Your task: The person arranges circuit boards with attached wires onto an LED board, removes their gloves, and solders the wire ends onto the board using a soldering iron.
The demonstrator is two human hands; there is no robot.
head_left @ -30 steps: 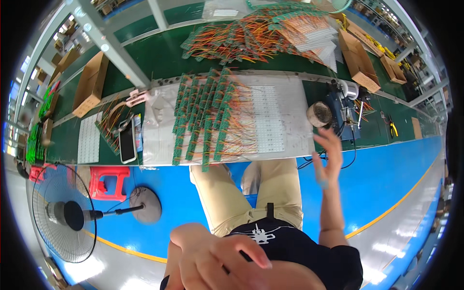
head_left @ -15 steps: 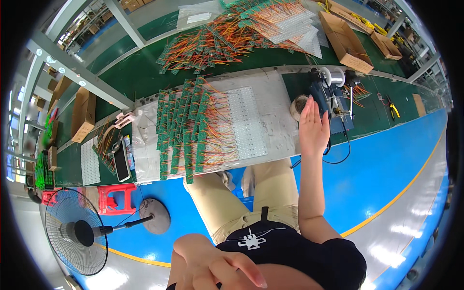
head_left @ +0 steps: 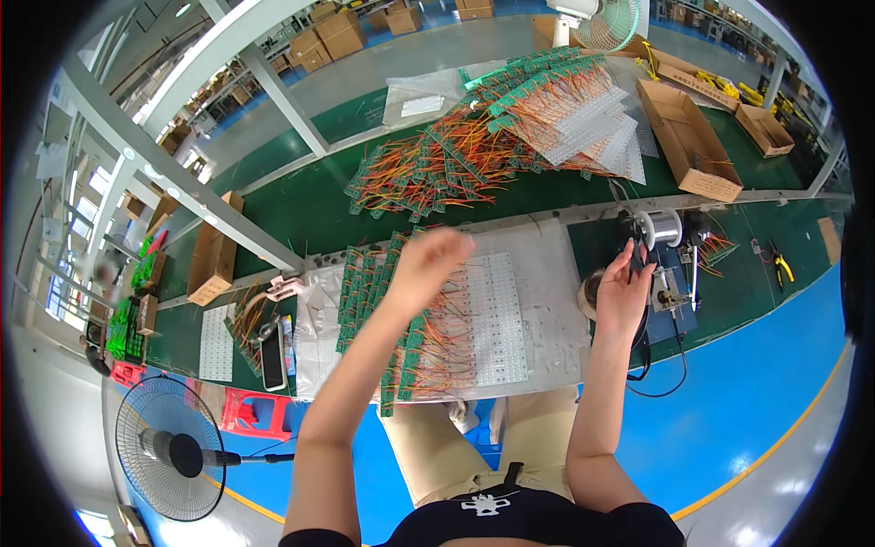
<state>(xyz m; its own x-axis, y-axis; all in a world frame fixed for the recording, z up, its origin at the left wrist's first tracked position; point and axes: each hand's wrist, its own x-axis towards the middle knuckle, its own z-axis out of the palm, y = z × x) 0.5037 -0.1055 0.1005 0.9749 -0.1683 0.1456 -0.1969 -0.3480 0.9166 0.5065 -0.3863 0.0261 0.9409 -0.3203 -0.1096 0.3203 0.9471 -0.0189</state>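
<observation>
My left hand [head_left: 432,266] is over the green circuit boards [head_left: 363,292], which lie in a row with orange and red wires attached. Motion smears its fingers, and whether they touch anything does not show. Beside the boards is a white perforated panel [head_left: 499,319], with wire ends over its left side. My right hand [head_left: 623,301] is at the solder feeder [head_left: 670,296], fingers closed round a black handle-like piece [head_left: 640,259] that is partly hidden. A solder wire spool [head_left: 660,228] tops the feeder. A round pot [head_left: 591,294] sits just left of my right hand.
Behind lies a heap of wired boards [head_left: 437,169] beside stacked white panels [head_left: 592,128]. Cardboard boxes [head_left: 684,137] stand at the back right. Yellow-handled pliers [head_left: 782,266] lie far right. A phone [head_left: 272,360] rests at left; a floor fan [head_left: 173,448] stands below.
My left hand has gone from near my chest out over the boards. My right hand, flat before, has closed round the black piece at the feeder. The view has tilted up.
</observation>
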